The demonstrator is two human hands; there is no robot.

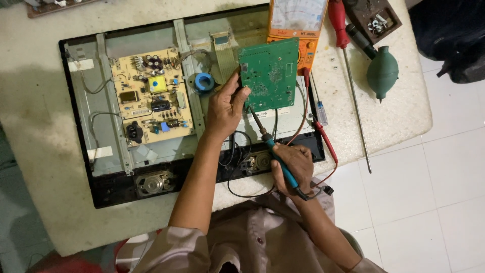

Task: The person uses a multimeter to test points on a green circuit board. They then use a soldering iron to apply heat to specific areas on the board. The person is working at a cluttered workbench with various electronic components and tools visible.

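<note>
Beside green board (269, 76): orange multimeter (297, 30), red screwdriver (348, 65), green bulb (382, 72).

An electronics repair workshop: opened monitor (151, 116), multimeter (298, 25), screwdrivers (353, 91) on the bench.

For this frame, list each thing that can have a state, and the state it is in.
Left hand: grips the edge of the green circuit board, tilting it up.
Right hand: holds the blue-handled soldering iron, tip at the board's lower edge.
Black flat-screen chassis: back cover off, lying flat, insides exposed.
Tan power board: mounted in the chassis.
Orange analogue multimeter: partly hidden behind the board.
Red-handled screwdriver: lying unused.
Green rubber blower bulb: lying unused.
</note>
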